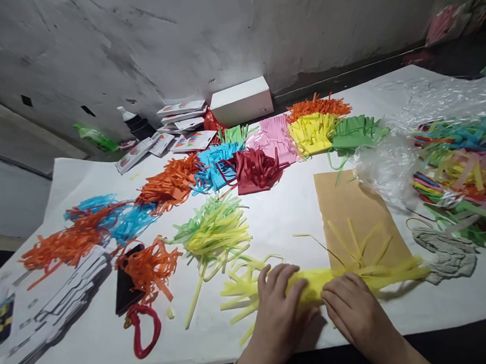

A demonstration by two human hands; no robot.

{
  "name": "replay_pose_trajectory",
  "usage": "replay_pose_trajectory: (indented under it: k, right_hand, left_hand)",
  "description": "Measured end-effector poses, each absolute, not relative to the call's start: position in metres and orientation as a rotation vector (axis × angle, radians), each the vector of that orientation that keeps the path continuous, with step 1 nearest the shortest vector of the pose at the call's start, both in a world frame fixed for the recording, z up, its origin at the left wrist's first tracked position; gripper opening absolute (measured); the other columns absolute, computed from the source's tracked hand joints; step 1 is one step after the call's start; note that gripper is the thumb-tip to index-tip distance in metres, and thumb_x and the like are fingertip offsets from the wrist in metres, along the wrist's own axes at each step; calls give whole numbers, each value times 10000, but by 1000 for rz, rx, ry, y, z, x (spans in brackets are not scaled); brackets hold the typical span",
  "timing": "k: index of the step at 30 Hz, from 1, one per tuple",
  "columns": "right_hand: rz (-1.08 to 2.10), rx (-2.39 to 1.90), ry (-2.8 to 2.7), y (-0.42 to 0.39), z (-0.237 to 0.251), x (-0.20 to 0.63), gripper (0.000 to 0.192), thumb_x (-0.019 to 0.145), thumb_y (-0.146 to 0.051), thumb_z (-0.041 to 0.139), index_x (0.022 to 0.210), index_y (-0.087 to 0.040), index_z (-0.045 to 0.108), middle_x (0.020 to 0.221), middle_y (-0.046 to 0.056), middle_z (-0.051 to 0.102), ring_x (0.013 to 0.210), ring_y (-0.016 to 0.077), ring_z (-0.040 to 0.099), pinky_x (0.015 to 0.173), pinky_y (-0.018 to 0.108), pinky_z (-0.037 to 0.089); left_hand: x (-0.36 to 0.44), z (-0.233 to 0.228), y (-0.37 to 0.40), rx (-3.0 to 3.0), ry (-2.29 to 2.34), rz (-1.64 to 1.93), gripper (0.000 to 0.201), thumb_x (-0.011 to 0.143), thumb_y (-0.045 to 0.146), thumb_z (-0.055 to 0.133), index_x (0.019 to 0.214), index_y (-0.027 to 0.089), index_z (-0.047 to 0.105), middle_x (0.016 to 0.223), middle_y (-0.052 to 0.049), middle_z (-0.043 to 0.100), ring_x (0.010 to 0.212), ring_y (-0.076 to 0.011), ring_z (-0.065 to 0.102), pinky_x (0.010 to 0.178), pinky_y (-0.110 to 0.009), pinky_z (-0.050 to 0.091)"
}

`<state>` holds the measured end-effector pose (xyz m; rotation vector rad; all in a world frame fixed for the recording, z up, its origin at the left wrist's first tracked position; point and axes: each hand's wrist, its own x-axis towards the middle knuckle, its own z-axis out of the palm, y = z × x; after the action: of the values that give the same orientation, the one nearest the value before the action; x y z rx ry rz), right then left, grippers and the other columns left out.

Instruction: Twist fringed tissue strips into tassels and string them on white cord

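A bundle of yellow fringed tissue paper (313,285) lies lengthwise under both my hands near the table's front edge, its cut strips fanning out at both ends. My left hand (279,299) has its fingers curled over the left part of the uncut middle; the thumb is partly hidden. Bent over the right part are the fingers of my right hand (354,307), pressed together on the paper. Beneath the bundle's right end lies a brown paper sheet (358,216). To the left is a loose pile of yellow and pale green fringed paper (217,230).
Fringed paper in orange (168,185), blue (217,164), dark red (258,172) and pink (276,134) runs across the table. A white box (242,102) stands by the wall. At right are coloured tassels (465,179) in clear plastic and a grey glove (444,252). A dark phone (128,282) lies at left.
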<state>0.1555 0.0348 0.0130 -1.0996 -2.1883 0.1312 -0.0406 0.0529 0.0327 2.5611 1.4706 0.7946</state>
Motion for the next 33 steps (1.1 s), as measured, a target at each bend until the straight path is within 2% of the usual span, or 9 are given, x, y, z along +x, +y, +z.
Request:
replay_pose_trajectory:
  k: [2,6,11,15,20,24,27,30,33]
  right_hand:
    - [148,-1087,-2174,35,16,155,235,1009,-94,433,988,-179,651,908,46,702,863,186,625,948,387,415]
    - [93,-1054,-2193,29,12,157,325,1054,-131,344,1092,-148,666,999,76,715,991,226,614,1041,418,347]
    - [186,-1192,-2162,26,5,169,341,1047,-121,352,921,-192,661,871,39,658,873,196,581,979,407,363]
    - [79,-1442,-2133,34,5,167,364,1062,-202,371,775,-199,595,770,31,589,808,205,534,921,425,349]
    - [-10,-1607,-2109,44,11,157,342,1047,-281,419,758,-190,578,721,59,564,752,239,499,789,421,353]
    - [-16,-1516,-2053,43,15,158,215,1039,-230,457,958,-182,650,936,90,668,944,259,596,989,509,340]
    - [89,-1190,-2163,40,11,158,230,1006,-112,456,969,-201,665,961,60,692,1003,222,616,1075,469,319]
    - [130,-1106,-2213,40,9,158,289,983,-45,421,894,-192,654,826,33,664,874,191,612,1009,418,361]
    - [157,-1123,-2176,41,12,157,278,1009,-88,421,867,-191,636,791,24,638,811,180,591,953,403,374]
  left_hand:
    - [-42,28,48,2619,1342,833,105,896,142,625,943,237,630,1075,-44,731,1062,-251,620,1103,-517,292]
    - [-46,18,41,2592,1288,818,190,910,56,577,862,234,622,856,13,722,925,-188,627,1117,-467,276]
    - [-53,22,38,2502,1311,788,184,942,73,557,919,238,637,898,8,717,903,-197,603,1035,-451,314]
    - [-49,23,38,2351,1534,750,217,969,102,471,829,207,600,904,-37,655,850,-208,563,893,-436,375]
    - [-42,18,43,2370,1805,586,153,889,151,603,745,201,595,887,-47,621,872,-250,553,879,-479,388]
    - [-42,19,47,2421,1807,475,139,872,161,638,741,201,613,877,-48,636,858,-253,580,839,-466,413]
    - [-44,20,48,2404,1801,463,155,875,154,634,731,201,602,856,-43,635,841,-249,587,834,-472,421]
    - [-46,20,47,2377,1747,638,75,840,181,691,861,209,625,952,-59,655,892,-260,599,891,-501,421]
    - [-46,21,44,2475,1560,863,229,818,184,729,1020,245,642,1106,-69,669,1018,-271,595,1033,-541,360]
